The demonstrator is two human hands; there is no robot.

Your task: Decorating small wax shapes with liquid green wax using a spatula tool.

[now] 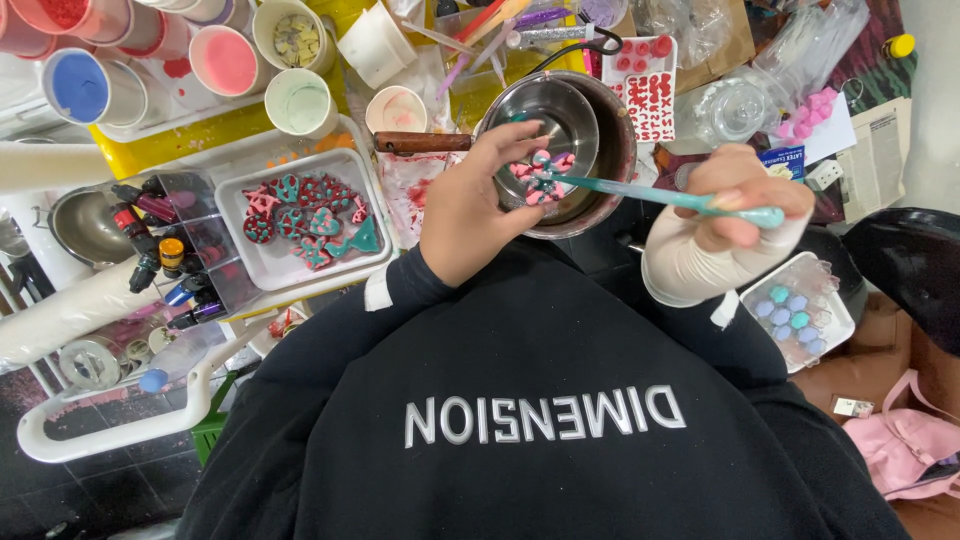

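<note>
Small pink piece (541,178) with teal patches sits in the left hand (470,205), fingers curled under it, above the metal pot (560,120); right hand (730,200), wrapped in a white bandage, closed around a teal stick (650,194) whose tip touches the piece; filling looks partway; white tray (262,262) at left holds many finished pink-and-teal shapes; small tray (835,325) of blue pieces at right; cups of colour (225,60) beyond.

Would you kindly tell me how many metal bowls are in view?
2: one metal bowl sits above the left hand and its pink mould; another metal bowl is at the far left beside the dropper bottles. Clutter may hide others.
</note>
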